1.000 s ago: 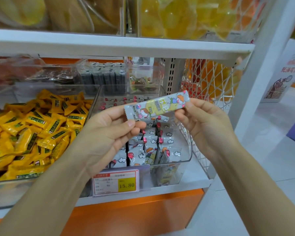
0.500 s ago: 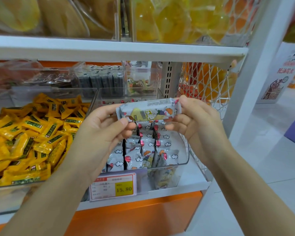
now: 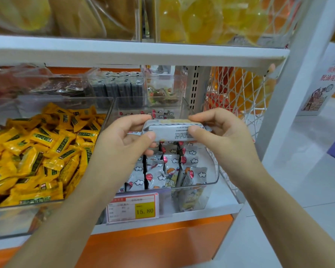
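The snack packet (image 3: 173, 130) is held level above the clear bin (image 3: 211, 182) of matching packets, its printed back turned up, probably so the small text can be read. The left hand (image 3: 122, 144) pinches its left end and the right hand (image 3: 220, 136) its right end. Left of the bin lie yellow candies (image 3: 37, 151); a price tag (image 3: 132, 207) hangs on the near shelf edge.

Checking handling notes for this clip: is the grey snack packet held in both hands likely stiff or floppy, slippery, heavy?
The snack packet is probably fairly stiff: it spans the left hand and right hand without sagging. Its glossy film looks slippery. Likely light, since fingertip pinches at its ends carry it.
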